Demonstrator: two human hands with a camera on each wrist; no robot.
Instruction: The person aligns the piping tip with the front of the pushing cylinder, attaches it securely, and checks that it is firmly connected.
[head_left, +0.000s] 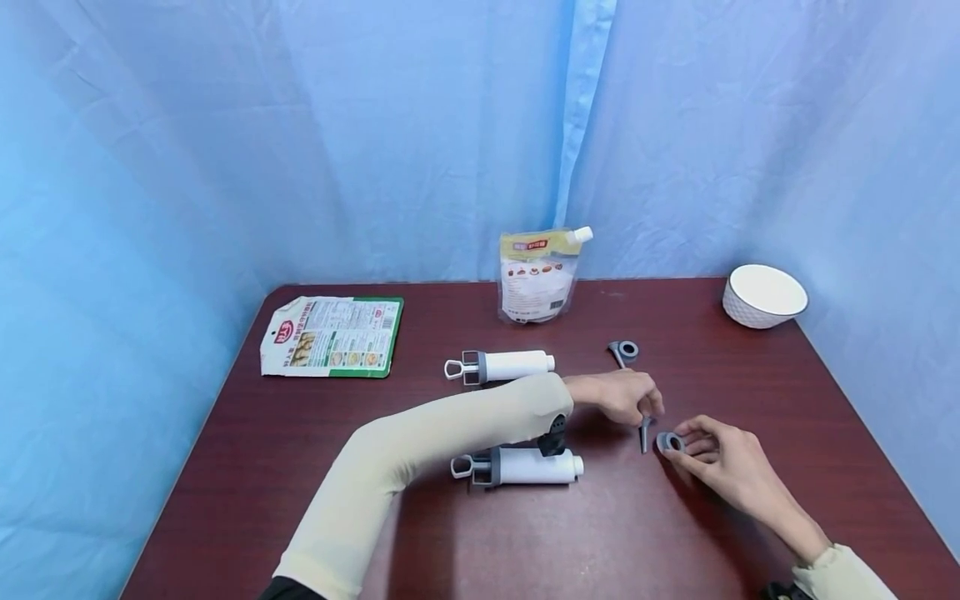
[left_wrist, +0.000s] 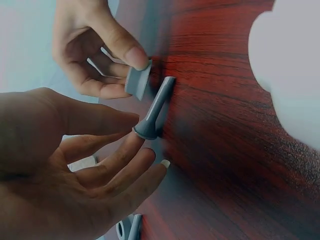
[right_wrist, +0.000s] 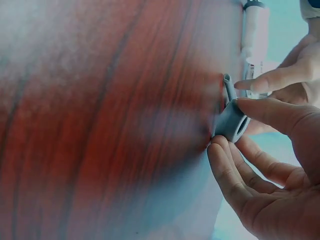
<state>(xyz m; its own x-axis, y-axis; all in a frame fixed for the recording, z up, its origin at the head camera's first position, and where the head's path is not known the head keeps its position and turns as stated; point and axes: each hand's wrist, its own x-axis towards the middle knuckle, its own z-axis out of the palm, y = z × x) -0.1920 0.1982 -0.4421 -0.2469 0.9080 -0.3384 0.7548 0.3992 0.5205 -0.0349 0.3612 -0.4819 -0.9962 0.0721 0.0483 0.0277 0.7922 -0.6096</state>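
Over the right half of the table, my left hand pinches a slim grey tapered nozzle by its wide flared end between thumb and fingertips. The narrow tip of the nozzle points away from those fingers in the left wrist view. Just to the right, my right hand holds a short grey ring cap between thumb and fingers, close over the wood. In the right wrist view the ring cap overlaps the lower part of the nozzle. A white plunger tube with grey collar lies below my left forearm.
Behind the left hand lie a second ring and nozzle. Another white plunger tube is partly behind the left sleeve. A spouted pouch stands at the back, a flat packet lies left, and a white bowl sits back right.
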